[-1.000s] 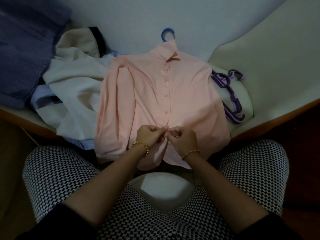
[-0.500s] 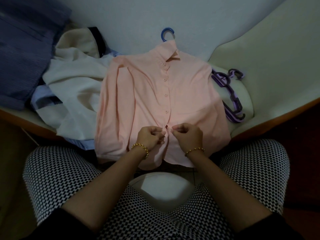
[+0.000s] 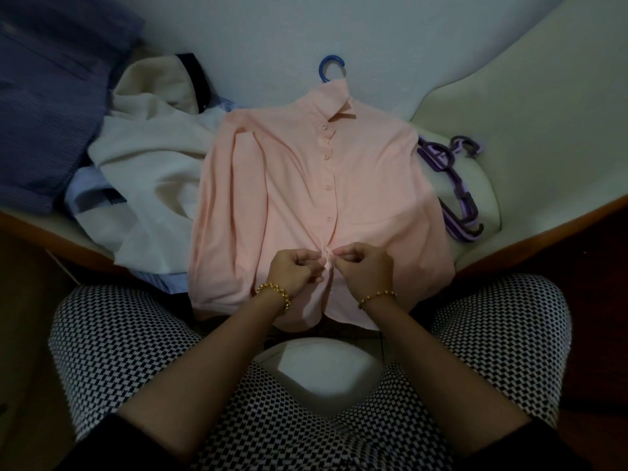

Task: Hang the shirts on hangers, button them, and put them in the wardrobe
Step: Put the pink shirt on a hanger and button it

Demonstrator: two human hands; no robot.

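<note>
Both hands, left (image 3: 295, 270) and right (image 3: 367, 268), pinch the soft pink shirt (image 3: 289, 185) placket at frame centre; a blue hook-shaped hanger (image 3: 331, 67) shows above the collar.

Nothing readable on my feed, folks. The light's dim, and I can't make out any text, label, brand or number on the peach-pink button-up shirt (image 3: 295, 185). Same story for the stack of purple plastic hangers (image 3: 463, 195) just right of that shirt and the heap of cream and blue clothes (image 3: 153, 171) to its left.
</note>
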